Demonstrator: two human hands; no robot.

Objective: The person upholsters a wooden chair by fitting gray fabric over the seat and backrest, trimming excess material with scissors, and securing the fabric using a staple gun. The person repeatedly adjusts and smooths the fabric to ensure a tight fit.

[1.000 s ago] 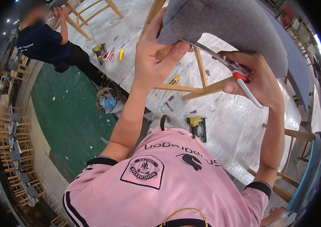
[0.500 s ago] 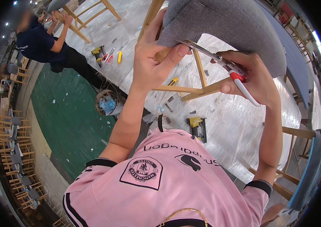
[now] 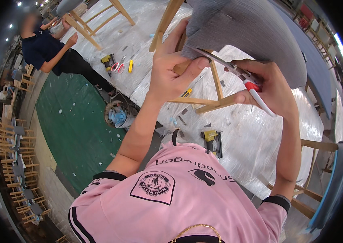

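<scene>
A grey upholstered chair part (image 3: 248,30) with a wooden frame (image 3: 216,83) is raised over the table in front of me. My left hand (image 3: 171,73) grips its lower left corner, thumb pressed by the fabric edge and fingers round behind the wood. In my right hand (image 3: 274,87) are scissors (image 3: 253,90) with red and white handles. Their blades point left along the lower edge of the grey fabric, the tips close to my left thumb. Whether the blades are closed on fabric is hard to see.
The table (image 3: 256,141) is covered in clear wrap. On it lie a yellow staple gun (image 3: 212,142), a yellow-handled tool (image 3: 186,92), another staple gun (image 3: 108,64), red scissors (image 3: 118,67) and scraps. A scrap bucket (image 3: 118,114) stands left, near a co-worker (image 3: 46,50) handling another chair.
My hands and the chair part sit slightly lower in view. The scissors stay along the fabric edge. The co-worker has lowered one hand from the other chair's leg.
</scene>
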